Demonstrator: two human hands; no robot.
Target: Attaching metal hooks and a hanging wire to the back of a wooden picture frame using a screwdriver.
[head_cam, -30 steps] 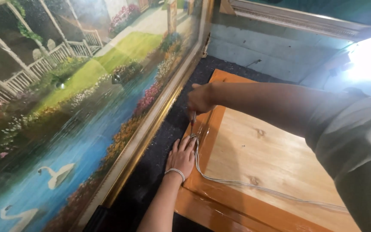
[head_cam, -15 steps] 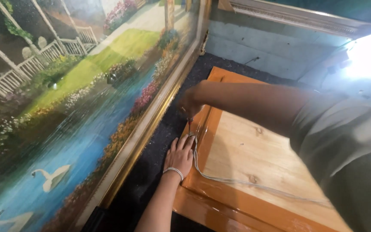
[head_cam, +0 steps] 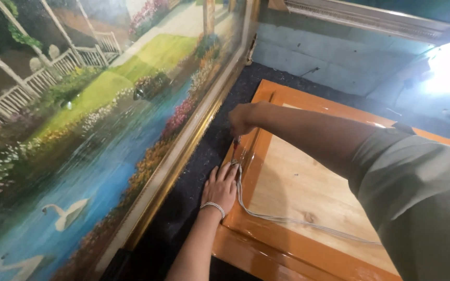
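On the dark carpeted floor [head_cam: 194, 203], between a large painting and a pale wall:

1. Wooden frame [head_cam: 308, 208], glossy orange-brown border around a pale, knotty inset panel. Lies flat, filling the middle and right of the view; its left rail runs near to far, parallel to the painting's lower edge.

2. Left hand [head_cam: 220, 186], wearing a beaded bracelet [head_cam: 213, 206] at the wrist. Forearm rises from the near edge. Palm down, fingers spread and extended, pressing flat where the frame's left rail meets the floor; fingertips touch the spot where the cord ends. Open, gripping nothing.

3. Right hand [head_cam: 241, 118], arm reaching from the right across the frame, elbow bent, grey sleeve [head_cam: 423, 192] at the shoulder. Fist closed, knuckles up, gripping the top of a slim tool [head_cam: 236, 143] with a reddish handle, likely a screwdriver. Tool stands nearly upright, tip down on the left rail, just beyond the left fingertips.

4. Pale cord [head_cam: 287, 218], thin. Starts at the rail beside the tool tip, curves toward the near side, then trails right across the inset panel.

5. Painting [head_cam: 79, 130], gilt-framed, leaning at left: garden scene with white fence, lawn, flower beds, blue water and swans.

6. Wall [head_cam: 329, 67], pale blue-grey, at far side, with moulding along its top; bright glare at far right.
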